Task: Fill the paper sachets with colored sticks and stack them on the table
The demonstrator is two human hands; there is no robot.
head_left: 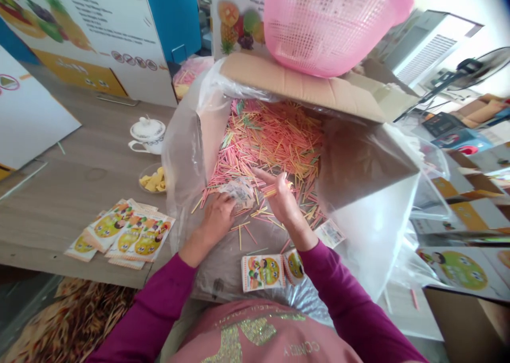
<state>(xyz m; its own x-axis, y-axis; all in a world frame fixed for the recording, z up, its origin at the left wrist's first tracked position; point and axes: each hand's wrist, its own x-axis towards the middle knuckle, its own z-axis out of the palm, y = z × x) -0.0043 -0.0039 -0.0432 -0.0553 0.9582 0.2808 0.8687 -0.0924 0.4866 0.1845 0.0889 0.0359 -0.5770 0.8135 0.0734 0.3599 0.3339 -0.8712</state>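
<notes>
My left hand (218, 214) is closed on the edge of a small printed packet (239, 192), whose far end lies toward the sticks. A bunch of thin pink and yellow sticks (270, 190) rests in my right hand (282, 199), with the thumb up and the index finger stretched to the left. Both hands are over the front of a plastic-lined cardboard box (358, 166). A large heap of loose pink, yellow and green sticks (274, 134) fills its back. Two filled-looking printed packets (263, 272) lie near my body, and another packet (330, 234) is by my right wrist.
Flat printed packets (131, 233) are stacked on the table (35, 209) at left. Behind them stand a dish of yellow pieces (153, 181) and a lidded white cup (147, 134). A pink basket (334, 28) sits behind the box flap. A fan (474, 70) stands at right.
</notes>
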